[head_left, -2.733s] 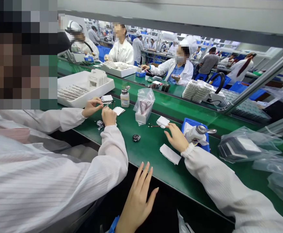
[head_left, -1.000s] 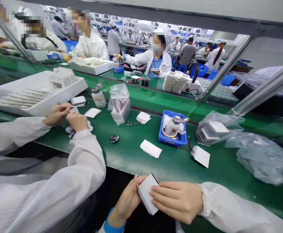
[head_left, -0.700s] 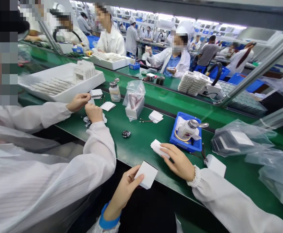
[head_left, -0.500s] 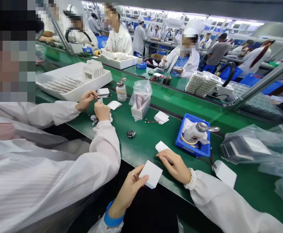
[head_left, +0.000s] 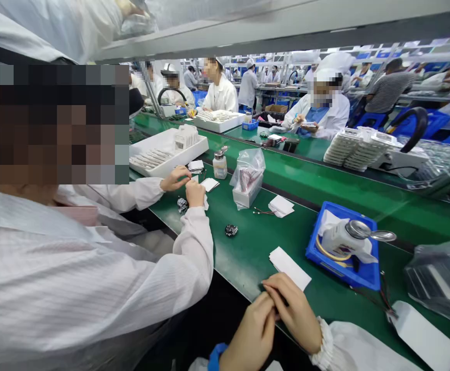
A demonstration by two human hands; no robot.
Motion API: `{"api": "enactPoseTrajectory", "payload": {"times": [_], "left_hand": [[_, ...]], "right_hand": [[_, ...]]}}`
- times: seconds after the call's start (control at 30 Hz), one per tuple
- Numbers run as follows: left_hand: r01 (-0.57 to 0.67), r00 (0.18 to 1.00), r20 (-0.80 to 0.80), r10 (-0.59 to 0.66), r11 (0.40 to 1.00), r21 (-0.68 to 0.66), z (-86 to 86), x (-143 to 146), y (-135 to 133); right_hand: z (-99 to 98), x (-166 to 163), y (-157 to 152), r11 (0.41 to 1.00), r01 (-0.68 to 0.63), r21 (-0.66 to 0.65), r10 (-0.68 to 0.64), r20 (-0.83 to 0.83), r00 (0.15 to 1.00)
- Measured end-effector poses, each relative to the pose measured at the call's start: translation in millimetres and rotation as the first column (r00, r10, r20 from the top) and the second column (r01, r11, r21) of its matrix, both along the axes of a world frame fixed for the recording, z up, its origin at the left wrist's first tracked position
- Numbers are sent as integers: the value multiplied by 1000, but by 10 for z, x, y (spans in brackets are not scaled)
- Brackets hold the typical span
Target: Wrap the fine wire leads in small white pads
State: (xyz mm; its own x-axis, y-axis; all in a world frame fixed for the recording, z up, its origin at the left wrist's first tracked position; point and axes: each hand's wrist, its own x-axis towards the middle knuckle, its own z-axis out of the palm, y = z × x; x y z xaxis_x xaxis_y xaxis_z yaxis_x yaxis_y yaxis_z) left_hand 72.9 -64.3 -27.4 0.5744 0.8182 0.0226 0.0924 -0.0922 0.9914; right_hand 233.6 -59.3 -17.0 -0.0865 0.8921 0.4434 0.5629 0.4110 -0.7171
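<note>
My left hand, with a blue band at its wrist, is closed at the table's front edge, its fingertips against those of my right hand. The right fingers are bent together in a pinch. Whatever is between the fingertips is hidden. A sliver of a white piece shows at the bottom, below the hands; whether either hand holds it I cannot tell. Just beyond my right hand, flat white pieces lie on the green table. A white pouch-like piece with dark wires rests right of my right sleeve.
A blue tray holds a white dispenser bottle. Left of it are white pieces with wires, a bagged box and a crumpled black-and-silver ball. A co-worker's hands work at left. A plastic bag lies at right.
My view has tilted up and turned left. My hands have come together; the white square piece that faced me in my left hand no longer shows there.
</note>
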Motion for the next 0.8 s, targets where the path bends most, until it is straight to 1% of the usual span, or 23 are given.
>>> {"api": "enactPoseTrajectory", "payload": {"times": [0.03,0.07,0.1,0.13,0.17,0.2,0.23,0.27,0.3,0.33,0.37,0.4,0.43,0.47,0.5,0.57,0.63,0.73,0.8], "left_hand": [[-19,1000,-20,21,995,94,-99,-18,-95],[-21,999,-27,25,989,143,-217,-60,-201],[6,999,-54,4,983,182,-346,-117,-312],[65,993,-112,-42,975,214,-480,-174,-417],[166,975,-187,-123,959,232,-612,-219,-511],[301,936,-260,-238,923,238,-734,-242,-590],[425,876,-343,-338,878,219,-839,-243,-652],[516,813,-418,-405,834,195,-923,-225,-698],[582,755,-478,-449,795,173,-983,-197,-729],[622,710,-523,-471,768,154,-1019,-170,-745],[641,685,-549,-479,754,142,-1036,-149,-750],[646,676,-558,-482,752,133,-1038,-141,-744],[628,684,-557,-471,769,121,-1029,-144,-732],[594,702,-552,-449,798,107,-1014,-156,-718],[551,723,-551,-418,830,92,-997,-173,-705],[473,750,-558,-355,877,78,-962,-206,-688],[418,772,-547,-324,907,53,-929,-220,-688],[299,841,-445,-308,950,-92,-857,-232,-696],[248,882,-365,-299,952,-181,-772,-269,-679]], "right_hand": [[8,3,-31,1000,18,19,-19,39,999],[10,20,-90,999,22,25,-24,76,997],[-6,49,-183,999,17,40,-21,103,994],[-46,84,-314,999,24,37,-28,108,994],[-113,114,-483,997,65,30,-68,96,993],[-205,126,-686,993,112,25,-113,81,990],[-315,112,-912,996,73,45,-77,95,993],[-439,71,-1145,998,28,50,-34,119,992],[-571,12,-1366,999,32,-24,-29,140,990],[-703,-55,-1558,988,81,-132,-61,148,987],[-828,-117,-1708,943,215,-254,-184,140,973],[-939,-168,-1812,901,301,-313,-268,145,952],[-1026,-203,-1871,856,368,-363,-340,141,930],[-1087,-225,-1891,821,410,-398,-391,131,911],[-1121,-236,-1883,804,420,-421,-412,116,904],[-1122,-238,-1821,788,400,-468,-413,79,907],[-1066,-235,-1747,782,359,-509,-390,49,920],[-921,-239,-1654,795,274,-541,-322,5,947],[-776,-241,-1594,811,198,-551,-256,-30,966]]}}
